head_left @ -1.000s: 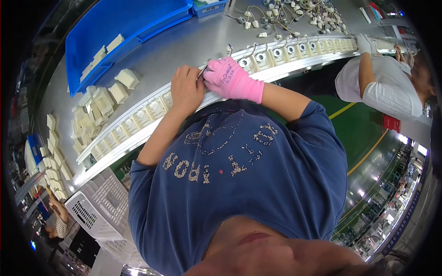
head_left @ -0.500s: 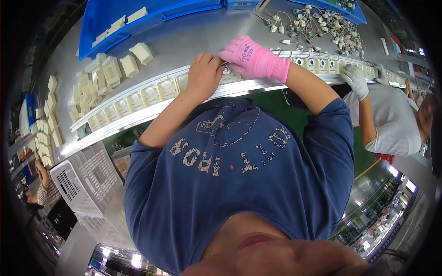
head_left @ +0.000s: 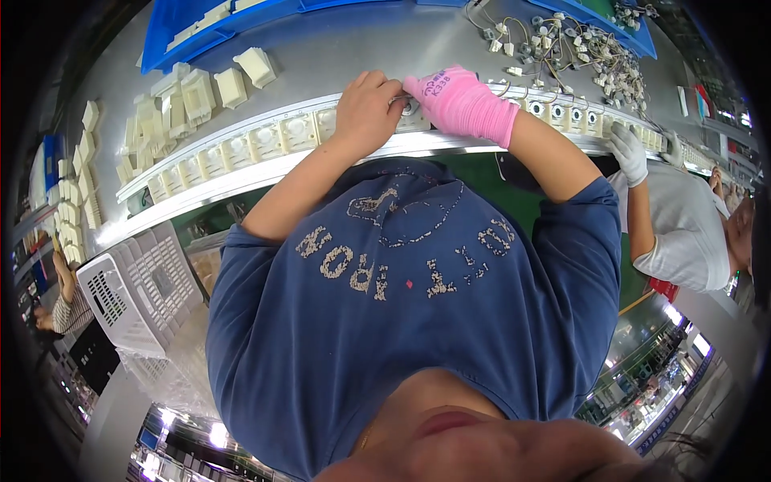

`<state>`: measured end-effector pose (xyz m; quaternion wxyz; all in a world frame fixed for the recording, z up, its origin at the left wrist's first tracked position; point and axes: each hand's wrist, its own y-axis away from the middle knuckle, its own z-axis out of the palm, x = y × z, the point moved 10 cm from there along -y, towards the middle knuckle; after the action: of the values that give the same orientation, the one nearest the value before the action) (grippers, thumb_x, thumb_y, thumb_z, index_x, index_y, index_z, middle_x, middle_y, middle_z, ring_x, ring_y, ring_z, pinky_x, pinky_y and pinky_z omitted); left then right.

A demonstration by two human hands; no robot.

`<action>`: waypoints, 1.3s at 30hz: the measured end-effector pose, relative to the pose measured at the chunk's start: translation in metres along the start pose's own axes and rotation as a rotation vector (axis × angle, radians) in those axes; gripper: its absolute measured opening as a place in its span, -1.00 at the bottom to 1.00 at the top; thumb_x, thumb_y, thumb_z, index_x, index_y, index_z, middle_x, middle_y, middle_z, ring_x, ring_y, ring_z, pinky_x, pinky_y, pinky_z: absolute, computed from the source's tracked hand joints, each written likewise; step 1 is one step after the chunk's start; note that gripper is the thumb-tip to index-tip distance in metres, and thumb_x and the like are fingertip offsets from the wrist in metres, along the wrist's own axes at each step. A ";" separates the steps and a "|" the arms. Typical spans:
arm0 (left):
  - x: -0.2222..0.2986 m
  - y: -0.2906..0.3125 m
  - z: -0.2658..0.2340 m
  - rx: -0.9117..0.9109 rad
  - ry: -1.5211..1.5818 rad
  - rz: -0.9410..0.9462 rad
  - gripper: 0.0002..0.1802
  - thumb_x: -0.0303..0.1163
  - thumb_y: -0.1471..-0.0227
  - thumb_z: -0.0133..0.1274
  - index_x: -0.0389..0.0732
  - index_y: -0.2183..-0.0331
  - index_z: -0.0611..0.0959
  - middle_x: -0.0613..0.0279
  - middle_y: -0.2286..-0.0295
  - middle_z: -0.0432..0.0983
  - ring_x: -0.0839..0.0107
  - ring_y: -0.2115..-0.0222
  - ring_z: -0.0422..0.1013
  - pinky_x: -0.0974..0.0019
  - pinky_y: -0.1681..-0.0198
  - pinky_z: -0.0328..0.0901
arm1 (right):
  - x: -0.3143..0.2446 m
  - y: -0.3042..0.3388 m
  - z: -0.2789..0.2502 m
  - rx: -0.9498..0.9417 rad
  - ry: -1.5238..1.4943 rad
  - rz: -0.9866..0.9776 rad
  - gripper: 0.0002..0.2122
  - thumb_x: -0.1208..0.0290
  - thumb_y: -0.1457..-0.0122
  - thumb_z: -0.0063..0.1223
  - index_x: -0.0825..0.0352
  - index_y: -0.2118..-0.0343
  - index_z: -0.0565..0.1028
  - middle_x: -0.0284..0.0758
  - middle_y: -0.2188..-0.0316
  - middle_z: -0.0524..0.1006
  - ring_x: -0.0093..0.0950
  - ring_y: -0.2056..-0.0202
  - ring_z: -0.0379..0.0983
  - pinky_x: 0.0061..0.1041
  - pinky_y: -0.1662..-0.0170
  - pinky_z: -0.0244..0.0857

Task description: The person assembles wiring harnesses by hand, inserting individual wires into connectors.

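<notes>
At the left, loose cream boxes (head_left: pixel 197 92) stand on the metal table (head_left: pixel 321 60), best kept clear of the row. The rail (head_left: pixel 269 173) runs rightward, carrying a row of boxes (head_left: pixel 265 147). Over it, the bare left hand (head_left: pixel 365 116) has its fingers curled together; a thin wire (head_left: pixel 398 98) shows at the tips, though whether it is pinched I cannot tell. The box being worked on (head_left: pixel 413 120) sits in the rail, just below and between the hands, partly covered. The gloved right hand (head_left: pixel 458 100) is bunched, its tips nearly meeting the left's; its grip is hidden. I would steady with one hand, guide lightly with the other, and avoid tugging the wire. Further right, more wires (head_left: pixel 570 52) lie tangled, best lifted singly
</notes>
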<state>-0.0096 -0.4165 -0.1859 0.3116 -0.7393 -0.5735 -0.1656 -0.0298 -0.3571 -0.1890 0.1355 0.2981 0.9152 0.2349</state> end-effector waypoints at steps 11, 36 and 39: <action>-0.003 -0.003 0.002 -0.016 0.006 -0.070 -0.88 -0.37 0.17 0.04 -0.17 0.48 0.57 0.23 0.46 0.36 0.24 0.32 0.29 0.21 0.27 0.19 | -0.004 0.002 -0.004 0.393 -0.026 -0.073 -0.83 0.34 0.04 -0.07 0.28 0.39 0.32 -0.25 0.48 0.44 -0.31 0.35 0.39 -0.33 0.21 0.14; 0.003 0.004 -0.003 0.049 -0.006 -0.002 -0.87 -0.45 0.26 -0.01 -0.22 0.50 0.48 0.16 0.46 0.33 0.19 0.33 0.28 0.17 0.28 0.16 | 0.052 -0.018 -0.026 0.306 -0.434 -0.140 -0.83 0.33 0.05 0.02 0.28 0.42 0.41 -0.23 0.39 0.45 -0.30 0.30 0.37 -0.33 0.13 0.15; 0.007 0.002 -0.005 0.069 -0.003 0.019 -0.87 -0.46 0.26 -0.02 -0.22 0.50 0.47 0.15 0.46 0.32 0.18 0.34 0.27 0.16 0.29 0.17 | 0.186 -0.030 -0.021 0.542 -0.329 0.285 -0.75 0.32 0.03 -0.02 0.35 0.31 0.42 -0.14 0.35 0.47 -0.22 0.27 0.41 -0.33 0.17 0.29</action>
<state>-0.0047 -0.4146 -0.1785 0.3376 -0.7337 -0.5724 -0.1414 -0.1986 -0.2725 -0.2064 0.1629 0.4822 0.8593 -0.0515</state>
